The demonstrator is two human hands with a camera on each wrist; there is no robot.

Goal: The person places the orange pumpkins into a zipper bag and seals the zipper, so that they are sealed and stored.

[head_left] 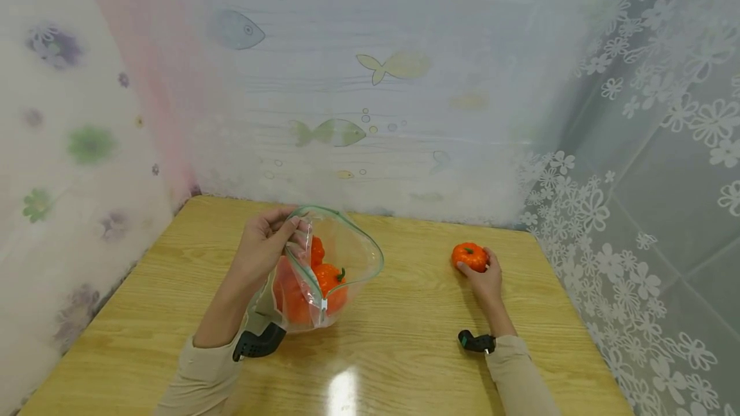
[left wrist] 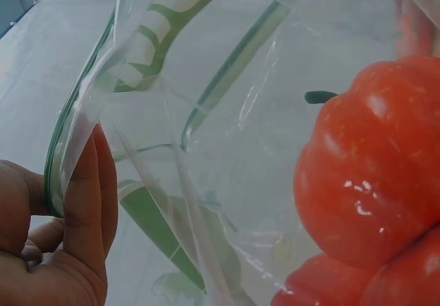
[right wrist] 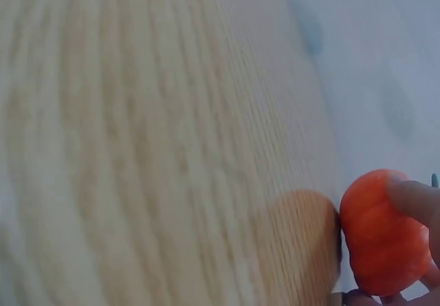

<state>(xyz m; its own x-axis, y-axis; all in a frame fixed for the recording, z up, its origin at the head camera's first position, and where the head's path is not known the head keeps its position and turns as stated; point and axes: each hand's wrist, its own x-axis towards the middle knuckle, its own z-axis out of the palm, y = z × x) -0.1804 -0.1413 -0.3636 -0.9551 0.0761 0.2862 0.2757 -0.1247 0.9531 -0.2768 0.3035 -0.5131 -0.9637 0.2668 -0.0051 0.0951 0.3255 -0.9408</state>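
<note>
My left hand [head_left: 267,241] pinches the green-lined rim of a clear zip bag [head_left: 361,262], thumb on one side and fingers on the other. The bag's mouth gapes, and a white slider sits at its near corner. Inside are several small orange toy pumpkins [head_left: 328,279]; in the left wrist view one pumpkin [left wrist: 371,161] shows its dark green stem through the plastic. Off to the right, my right hand [head_left: 485,278] grips another orange pumpkin [head_left: 469,255] between thumb and fingers. In the right wrist view this pumpkin [right wrist: 385,234] is at the tabletop, partly covered by fingers.
Both hands work over a wood-grain table [head_left: 405,339]. Behind it hangs a pale curtain [head_left: 405,165] printed with fish, and a sheet with white flowers [head_left: 613,262] borders the right edge. Black devices [head_left: 260,341] are strapped at both wrists.
</note>
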